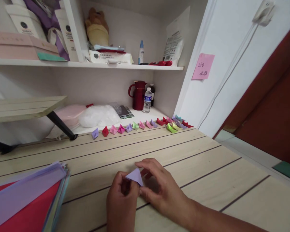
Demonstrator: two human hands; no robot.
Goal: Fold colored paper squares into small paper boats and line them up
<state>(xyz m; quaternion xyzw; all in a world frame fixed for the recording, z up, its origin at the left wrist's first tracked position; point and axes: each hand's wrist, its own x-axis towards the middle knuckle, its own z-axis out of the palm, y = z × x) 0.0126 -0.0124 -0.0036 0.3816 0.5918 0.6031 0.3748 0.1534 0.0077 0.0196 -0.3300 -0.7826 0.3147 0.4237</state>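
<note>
A small piece of folded lilac paper (135,176), triangular in outline, is above the wooden tabletop near the front middle. My left hand (123,193) is closed on its lower left part, pinching it between thumb and fingers. On the paper's other side my right hand (159,188) curves around it, thumb and fingers apart. The right thumb is close to the paper's lower right corner; whether it touches cannot be made out. Along the back edge of the table stands a row of small folded paper boats, among them a red boat (105,131) and a green boat (171,128).
Coloured paper sheets (26,206) lie in a stack at the front left. A small raised wooden stand (26,108) is at the back left. Behind the table, the white shelf holds a dark red jug (138,96), a water bottle (147,101) and a white plastic bag (99,116).
</note>
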